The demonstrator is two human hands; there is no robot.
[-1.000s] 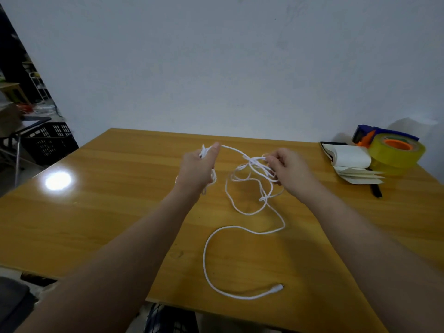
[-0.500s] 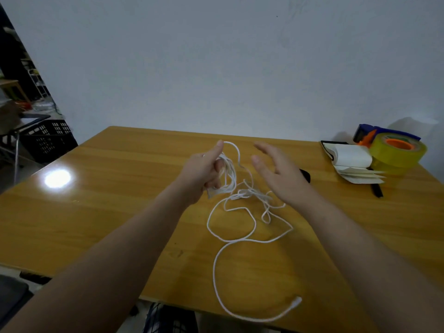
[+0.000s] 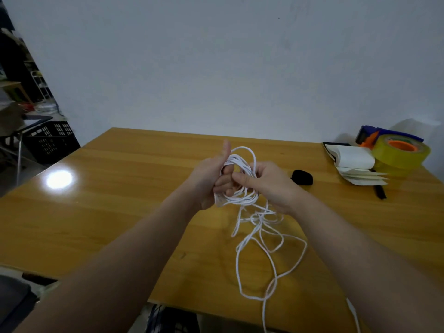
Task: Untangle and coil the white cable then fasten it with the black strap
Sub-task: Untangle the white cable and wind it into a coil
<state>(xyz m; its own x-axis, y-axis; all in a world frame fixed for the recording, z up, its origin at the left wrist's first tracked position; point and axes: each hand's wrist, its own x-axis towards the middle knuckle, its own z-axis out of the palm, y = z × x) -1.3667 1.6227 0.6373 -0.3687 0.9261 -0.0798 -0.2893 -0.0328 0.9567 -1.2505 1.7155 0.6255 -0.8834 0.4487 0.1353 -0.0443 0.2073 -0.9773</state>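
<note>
The white cable (image 3: 242, 162) is partly coiled. Several loops are gathered above the middle of the tabletop (image 3: 120, 200). The rest hangs down from them into loose, crossing loops on the wood, and one strand goes over the near edge. The left grip (image 3: 207, 182) is curled round the gathered loops, with the thumb raised. The right grip (image 3: 271, 186) pinches a strand just beside the bundle.

The step in hand is, I think, to lay one more turn on the coil. To do it well, the left grip should hold all loops together and at equal size. The right grip should slide along the loose strand and free each crossing below before lifting it. It should not pull hard, because a pull may tighten the tangle under the hands.

The black strap (image 3: 302, 177) lies on the tabletop just to the right of the right grip. It is near enough to take later and is not yet needed.
</note>
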